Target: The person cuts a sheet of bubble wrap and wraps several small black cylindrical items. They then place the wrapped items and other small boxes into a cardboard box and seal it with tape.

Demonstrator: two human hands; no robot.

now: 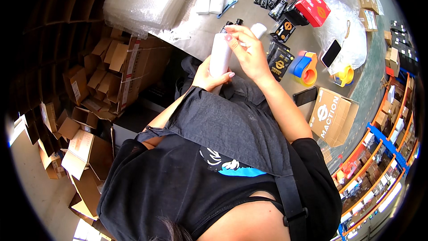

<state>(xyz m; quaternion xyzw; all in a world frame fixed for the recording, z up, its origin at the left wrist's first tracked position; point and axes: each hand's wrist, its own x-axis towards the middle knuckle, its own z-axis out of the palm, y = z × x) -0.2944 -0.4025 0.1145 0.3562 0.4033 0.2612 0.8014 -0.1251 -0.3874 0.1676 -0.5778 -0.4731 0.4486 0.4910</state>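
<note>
a tall white cylindrical tube, seemingly wrapped in foam point(219, 56), stands upright at upper centre of the frame. the left hand point(209, 78) is clamped round its lower part; the right hand point(247, 51) pinches its top edge. right of them lie black pouches with gold print point(280, 58) and an orange-and-blue tape dispenser point(305, 67) on the grey table point(200, 29).

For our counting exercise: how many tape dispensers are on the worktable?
2. A blue and orange tape dispenser sits just right of the black pouches; a yellow tape dispenser lies further right, below the phone. Others may be hidden under the plastic wrap.
</note>
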